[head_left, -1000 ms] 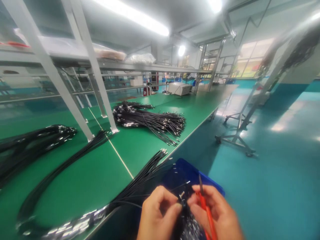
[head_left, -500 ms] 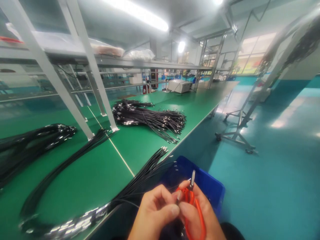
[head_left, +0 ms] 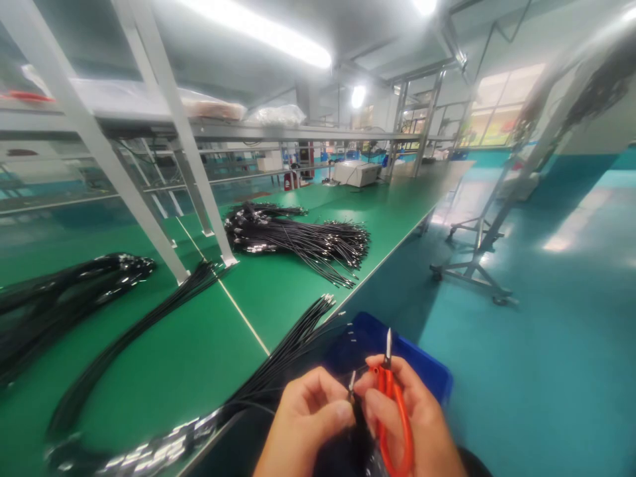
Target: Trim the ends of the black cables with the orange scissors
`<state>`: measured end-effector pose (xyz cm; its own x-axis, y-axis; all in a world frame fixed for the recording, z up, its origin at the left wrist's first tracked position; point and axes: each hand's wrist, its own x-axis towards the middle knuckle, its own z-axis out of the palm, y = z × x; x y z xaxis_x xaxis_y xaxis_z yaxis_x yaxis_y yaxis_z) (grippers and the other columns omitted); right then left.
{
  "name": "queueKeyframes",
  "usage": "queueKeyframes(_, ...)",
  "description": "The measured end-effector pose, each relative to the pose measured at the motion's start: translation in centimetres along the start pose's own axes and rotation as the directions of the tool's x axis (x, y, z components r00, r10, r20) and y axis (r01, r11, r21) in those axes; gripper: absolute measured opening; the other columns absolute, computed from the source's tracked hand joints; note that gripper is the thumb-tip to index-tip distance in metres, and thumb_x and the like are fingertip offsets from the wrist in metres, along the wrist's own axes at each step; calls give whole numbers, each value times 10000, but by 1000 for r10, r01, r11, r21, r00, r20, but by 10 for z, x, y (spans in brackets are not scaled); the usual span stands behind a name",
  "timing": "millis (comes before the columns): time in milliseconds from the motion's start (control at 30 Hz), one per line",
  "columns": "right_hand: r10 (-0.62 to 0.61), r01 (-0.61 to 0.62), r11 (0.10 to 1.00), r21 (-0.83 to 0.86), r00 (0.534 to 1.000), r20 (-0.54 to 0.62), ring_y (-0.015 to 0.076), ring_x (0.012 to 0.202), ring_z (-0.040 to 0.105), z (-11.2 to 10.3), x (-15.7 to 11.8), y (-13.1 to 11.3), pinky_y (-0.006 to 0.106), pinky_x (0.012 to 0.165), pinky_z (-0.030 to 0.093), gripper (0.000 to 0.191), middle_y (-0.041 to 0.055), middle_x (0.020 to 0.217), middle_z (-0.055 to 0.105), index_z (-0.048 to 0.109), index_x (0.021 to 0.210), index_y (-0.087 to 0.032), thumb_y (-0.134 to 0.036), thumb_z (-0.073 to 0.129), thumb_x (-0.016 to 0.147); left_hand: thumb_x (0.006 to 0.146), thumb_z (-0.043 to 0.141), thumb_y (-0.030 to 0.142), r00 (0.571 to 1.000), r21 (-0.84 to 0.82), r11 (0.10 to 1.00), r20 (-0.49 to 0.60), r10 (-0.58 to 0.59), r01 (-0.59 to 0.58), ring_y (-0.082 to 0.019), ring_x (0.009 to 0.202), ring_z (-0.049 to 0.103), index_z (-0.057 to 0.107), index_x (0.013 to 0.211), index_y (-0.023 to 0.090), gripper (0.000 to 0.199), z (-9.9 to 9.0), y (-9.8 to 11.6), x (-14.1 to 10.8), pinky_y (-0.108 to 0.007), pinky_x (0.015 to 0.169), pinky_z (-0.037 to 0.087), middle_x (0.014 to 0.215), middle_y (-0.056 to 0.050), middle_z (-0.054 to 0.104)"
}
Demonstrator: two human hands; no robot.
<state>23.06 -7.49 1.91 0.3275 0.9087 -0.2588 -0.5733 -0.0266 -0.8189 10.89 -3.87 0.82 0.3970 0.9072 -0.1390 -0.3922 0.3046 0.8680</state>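
Note:
My left hand (head_left: 315, 414) pinches a thin black cable whose bright metal tip (head_left: 352, 382) sticks up between thumb and forefinger. In my right hand (head_left: 415, 411) are red-handled cutters (head_left: 403, 430), their narrow blades pointing up and looking closed. A small red piece shows at my right fingertips, too small to name. Both hands are close together in front of my body, beside the table edge. Left of them, a bundle of black cables (head_left: 293, 344) with metal ends lies along the edge of the green table (head_left: 159, 371).
Below and beyond my hands is a blue bin (head_left: 422, 361). A large cable pile (head_left: 298, 235) and another bundle (head_left: 74, 285) lie on the table. Metal shelf posts (head_left: 196, 152) rise from it. A wheeled metal stand (head_left: 472, 271) is on the floor at right.
My right hand has drawn slightly right, away from my left hand, with the cutters more upright. The metal tip in my left hand now shows more clearly.

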Motion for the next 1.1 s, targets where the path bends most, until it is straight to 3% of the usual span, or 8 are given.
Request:
queueKeyframes(133, -138, 121, 980, -156, 985, -106, 93, 510, 566, 7, -2, 1, 165, 478, 435, 359, -34, 631, 681, 635, 827, -221, -278, 834, 533, 583, 755, 227, 991, 235, 971, -106, 76, -49, -89, 484, 432, 543, 546, 158, 225, 7, -2, -1, -202, 496, 347, 495, 41, 540)
queueKeyframes(300, -306, 232, 897, -376, 940, -150, 179, 648, 650, 8, -2, 10, 265, 627, 531, 263, -7, 671, 684, 635, 834, -221, -320, 738, 613, 631, 640, 202, 959, 515, 853, -196, 207, -79, -125, 511, 471, 551, 539, 171, 131, 18, 0, -4, -225, 504, 384, 511, 23, 552)
queueKeyframes(500, -350, 258, 835, -486, 931, -106, 213, 682, 672, 2, -3, 13, 287, 637, 540, 246, 28, 725, 713, 626, 872, -237, -329, 711, 659, 641, 631, 168, 936, 589, 801, -211, 281, -107, -136, 497, 510, 579, 533, 181, 120, 20, -3, -6, -215, 486, 395, 500, 20, 586)
queueKeyframes(600, -435, 289, 719, -632, 896, -84, 220, 672, 669, 1, -6, 13, 289, 637, 521, 227, 22, 735, 721, 635, 877, -274, -233, 711, 667, 661, 641, 146, 930, 646, 750, -174, 324, -141, -140, 501, 532, 601, 539, 176, 132, 18, -6, -7, -214, 501, 396, 514, 11, 608)
queueKeyframes(733, -516, 378, 624, -685, 856, 2, 230, 662, 637, -4, -9, 16, 315, 695, 504, 269, 22, 761, 715, 661, 868, -304, -165, 719, 646, 674, 676, 169, 967, 529, 840, -129, 222, -122, -149, 545, 554, 640, 591, 168, 90, 9, -3, -4, -219, 539, 410, 562, 2, 644)
queueKeyframes(900, -158, 254, 877, -407, 954, 254, 162, 592, 577, -24, 0, 0, 250, 564, 471, 359, -4, 663, 630, 640, 883, -250, -437, 795, 619, 632, 738, 245, 985, 250, 966, -138, 104, -67, -103, 513, 454, 624, 595, 153, 151, -1, 4, 0, -196, 509, 352, 518, 34, 564)
queueKeyframes(1000, 182, -40, 958, -283, 848, 498, 84, 492, 448, -37, 7, -15, 187, 448, 346, 556, 0, 628, 593, 637, 862, -186, -630, 764, 553, 620, 760, 265, 993, 155, 987, -98, 60, -45, -100, 518, 464, 642, 608, 141, 172, -4, 8, 0, -199, 525, 358, 531, 17, 592)
queueKeyframes(1100, 411, -289, 909, -299, 733, 542, 75, 478, 427, -45, 8, -20, 190, 458, 330, 532, 21, 623, 596, 654, 901, -162, -579, 770, 592, 642, 759, 258, 998, 97, 995, -55, 33, -28, -102, 522, 478, 654, 631, 138, 160, -4, 10, 0, -203, 537, 367, 541, 5, 613)
